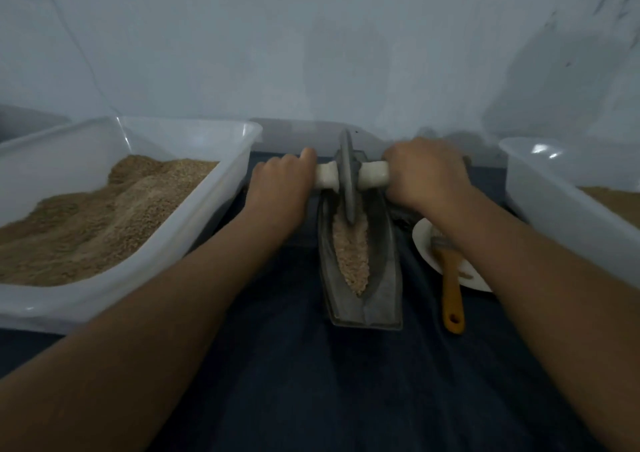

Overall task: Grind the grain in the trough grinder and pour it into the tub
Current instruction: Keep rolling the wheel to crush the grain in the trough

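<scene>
1. The left hand (280,183) and right hand (424,174) each curl around the white axle handle (372,174) of the grinding wheel (347,178).
2. Grain (351,254) lies loose in the metal trough (381,278) (probably heavy, rigid); lift by its sides toward the left tub (194,223).

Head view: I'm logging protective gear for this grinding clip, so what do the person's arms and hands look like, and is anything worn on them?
Both arms are bare along all of their visible length: no sleeves show. The left hand and right hand wear no gloves. No watch, ring, bracelet or bandage is visible on either wrist or hand, though the frame is dim and slightly blurred, so small items could be missed.
</scene>
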Tool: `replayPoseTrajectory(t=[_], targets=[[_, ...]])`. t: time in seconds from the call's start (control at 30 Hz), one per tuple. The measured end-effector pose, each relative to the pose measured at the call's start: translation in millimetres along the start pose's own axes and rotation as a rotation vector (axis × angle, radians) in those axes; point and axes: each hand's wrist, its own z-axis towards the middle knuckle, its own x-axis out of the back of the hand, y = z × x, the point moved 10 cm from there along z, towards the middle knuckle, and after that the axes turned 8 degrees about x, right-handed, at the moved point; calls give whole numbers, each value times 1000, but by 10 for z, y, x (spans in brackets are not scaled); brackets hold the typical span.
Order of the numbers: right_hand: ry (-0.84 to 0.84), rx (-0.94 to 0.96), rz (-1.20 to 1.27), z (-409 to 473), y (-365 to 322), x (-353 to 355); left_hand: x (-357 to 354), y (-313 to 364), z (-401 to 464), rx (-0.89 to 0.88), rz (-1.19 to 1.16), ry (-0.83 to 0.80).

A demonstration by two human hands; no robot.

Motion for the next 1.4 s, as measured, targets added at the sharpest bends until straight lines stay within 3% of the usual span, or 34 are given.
replayPoseTrajectory(t=[0.2, 0.43, 0.57, 0.73, 0.9, 1.0, 1.2, 1.4], targets=[[4, 16, -14, -187, -83, 75, 112, 16, -283, -60, -51, 60], [270, 199, -98, -1133, -240, 466, 479, -4, -862, -221, -135, 95], [185, 129, -100, -862, -163, 296, 333, -22, -631, -143, -28, 68], [-77, -11, 40, -54, 84, -122, 46, 26, 67, 36, 76, -8], [-137, -65, 95, 14, 135, -204, 87, 107, 173, 18, 66, 8], [-50, -15, 118, -381, 63, -67, 258, 155, -168, -66, 62, 78], [167, 179, -69, -1012, -100, 365, 496, -23, -715, -191, 70, 63], [78, 58, 8, -535, 24, 11, 263, 54, -351, -60, 93, 63]])
